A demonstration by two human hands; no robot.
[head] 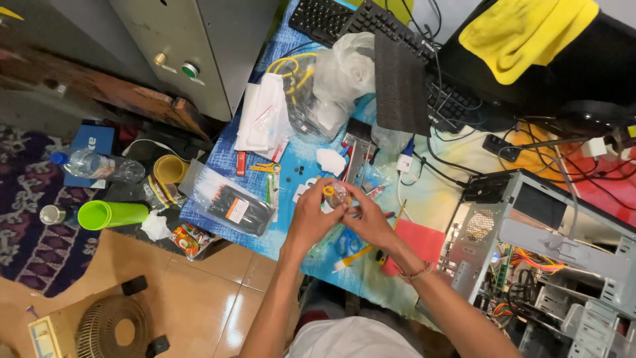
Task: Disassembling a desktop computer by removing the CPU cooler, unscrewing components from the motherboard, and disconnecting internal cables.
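A computer repair workshop: an opened computer case point(530, 252), keyboards point(371, 26) and cable ties point(232, 205) crowd the table point(430, 192).

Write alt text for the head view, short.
Seen from above, a person's left hand and right hand together hold a small clear container with a yellow top over a cluttered blue table. A bag of black cable ties lies to the left, an open computer case to the right, and keyboards at the far edge.

A small clear container point(336, 194) with an orange top, held above the table.
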